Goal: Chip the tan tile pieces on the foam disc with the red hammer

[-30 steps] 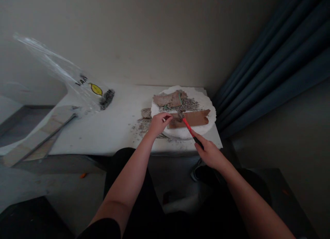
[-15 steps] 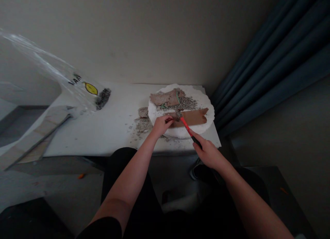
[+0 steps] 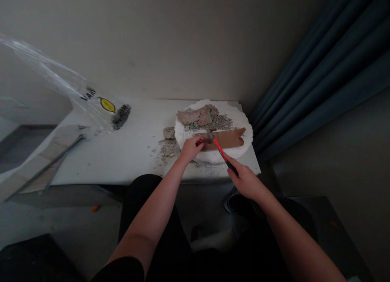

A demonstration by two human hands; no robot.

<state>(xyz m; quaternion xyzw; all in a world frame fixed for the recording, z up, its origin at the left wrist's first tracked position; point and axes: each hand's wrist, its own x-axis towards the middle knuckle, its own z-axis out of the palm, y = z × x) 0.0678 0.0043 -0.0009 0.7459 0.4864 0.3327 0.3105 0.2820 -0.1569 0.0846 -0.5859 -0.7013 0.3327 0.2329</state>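
Observation:
My right hand [image 3: 246, 179] is wrapped round the black grip of a hammer [image 3: 219, 147] with a red shaft. The grey hammer head rests on or just over a brown cardboard strip [image 3: 228, 138]; contact is hard to tell. Close to the head, my left hand [image 3: 191, 147] pinches at the strip's left end, and what lies between its fingertips is too small to name. Under the strip is a round white slab [image 3: 247, 127] with a ragged edge. Behind the strip, grey crumbs [image 3: 222, 121] and a broken brownish slab piece [image 3: 195, 116] lie on it.
The white table [image 3: 100, 160] carries scattered crumbs [image 3: 169, 148] left of the slab. A clear plastic bag [image 3: 71, 85] holding dark grit stands at left, beside flat boards [image 3: 45, 160] and a thin rod [image 3: 48, 168]. A blue curtain [image 3: 319, 71] hangs at right.
Almost nothing differs. The hammer head sits very slightly lower, with both hands in nearly the same place.

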